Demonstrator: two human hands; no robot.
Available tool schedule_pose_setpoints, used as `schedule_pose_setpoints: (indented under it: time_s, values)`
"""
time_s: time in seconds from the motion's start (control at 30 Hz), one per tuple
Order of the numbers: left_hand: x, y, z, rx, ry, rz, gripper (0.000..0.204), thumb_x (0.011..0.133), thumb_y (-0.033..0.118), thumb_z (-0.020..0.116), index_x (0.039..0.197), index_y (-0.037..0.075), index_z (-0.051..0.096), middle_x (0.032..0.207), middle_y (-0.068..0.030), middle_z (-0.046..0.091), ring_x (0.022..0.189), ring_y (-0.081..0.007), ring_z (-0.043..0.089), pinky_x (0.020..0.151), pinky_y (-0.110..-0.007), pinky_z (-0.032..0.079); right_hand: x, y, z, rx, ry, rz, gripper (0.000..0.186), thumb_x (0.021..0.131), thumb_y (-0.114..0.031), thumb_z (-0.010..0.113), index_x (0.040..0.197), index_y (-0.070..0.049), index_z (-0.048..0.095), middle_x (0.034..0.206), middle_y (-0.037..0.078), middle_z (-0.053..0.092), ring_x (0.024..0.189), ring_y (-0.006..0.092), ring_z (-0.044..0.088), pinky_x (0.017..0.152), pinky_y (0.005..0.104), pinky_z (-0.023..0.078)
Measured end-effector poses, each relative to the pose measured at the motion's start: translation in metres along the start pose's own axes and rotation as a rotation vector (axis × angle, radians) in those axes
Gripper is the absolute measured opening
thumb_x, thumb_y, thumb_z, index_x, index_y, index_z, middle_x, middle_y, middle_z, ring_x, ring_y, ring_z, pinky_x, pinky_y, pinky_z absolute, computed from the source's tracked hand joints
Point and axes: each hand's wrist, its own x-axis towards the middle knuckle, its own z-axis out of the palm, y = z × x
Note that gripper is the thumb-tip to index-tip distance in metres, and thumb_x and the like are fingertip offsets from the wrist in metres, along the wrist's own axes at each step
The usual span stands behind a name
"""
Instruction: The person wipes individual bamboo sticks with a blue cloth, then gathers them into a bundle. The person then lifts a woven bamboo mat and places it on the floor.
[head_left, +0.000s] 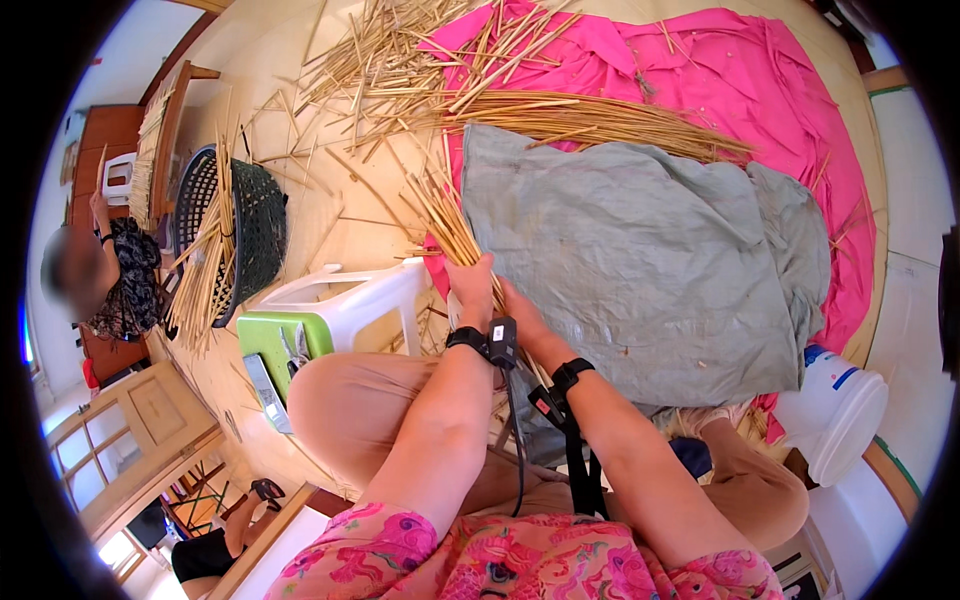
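Observation:
A bundle of thin straw-coloured stalks (447, 218) slants up and left from between my knees. My left hand (472, 284) is wrapped round it, and my right hand (522, 312) closes on it just below and to the right. The fingers of both hands are partly hidden. Cut ends of the bundle fan out above my left hand. Right of my hands, a grey cloth (650, 255) lies over a bright pink cloth (770, 80). Longer stalks (600, 117) lie in a row along the grey cloth's far edge.
Loose stalks (385, 65) litter the floor at the far side. To my left stands a white stool (385, 290) with pruning shears (296, 343) and a phone (264, 384). Beyond are a dark basket (262, 235) of stalks and another person (125, 260). A white bucket (825, 410) lies right.

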Motion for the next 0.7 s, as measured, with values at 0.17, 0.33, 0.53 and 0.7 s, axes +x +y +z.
schedule_pose_setpoints:
  time_s: [0.17,0.33,0.53,0.7]
  values:
    - [0.022,0.021,0.004,-0.242,-0.14,0.193,0.027,0.065,0.003,0.064,0.088,0.002,0.05,0.068,-0.0071,0.055,0.055,-0.0172,0.054,0.049,-0.029,0.044,0.01,-0.026,0.001,-0.081,0.14,-0.113,0.059,0.076,-0.018,0.063,0.128,-0.007,0.039,0.114,0.022,0.054,0.105,0.0391,0.05,0.086,0.0428,0.042]
    - [0.018,0.11,0.003,-0.333,-0.28,0.249,0.017,0.068,0.0,0.061,0.082,0.002,0.051,0.059,-0.0048,0.053,0.047,-0.0154,0.052,0.043,-0.028,0.042,0.02,-0.072,-0.025,-0.129,0.214,-0.315,0.061,0.077,-0.026,0.066,0.128,-0.004,0.04,0.115,0.019,0.055,0.099,0.0347,0.055,0.085,0.04,0.043]
    - [0.024,0.235,-0.039,-0.223,-0.441,0.489,0.012,0.07,0.001,0.064,0.078,0.001,0.056,0.058,-0.0063,0.056,0.048,-0.0153,0.055,0.041,-0.028,0.044,-0.012,-0.104,-0.11,0.496,0.119,-0.012,0.051,0.081,-0.038,0.062,0.119,-0.006,0.05,0.105,0.011,0.061,0.086,0.0172,0.059,0.073,0.0273,0.045]
    - [-0.008,0.321,-0.086,-0.409,-0.459,0.523,0.014,0.073,0.004,0.064,0.075,-0.005,0.054,0.061,-0.009,0.056,0.049,-0.0175,0.055,0.045,-0.029,0.047,-0.053,0.028,-0.108,-0.433,0.165,0.106,0.043,0.076,-0.04,0.066,0.092,-0.001,0.061,0.08,0.008,0.062,0.071,0.0189,0.058,0.065,0.0305,0.046]
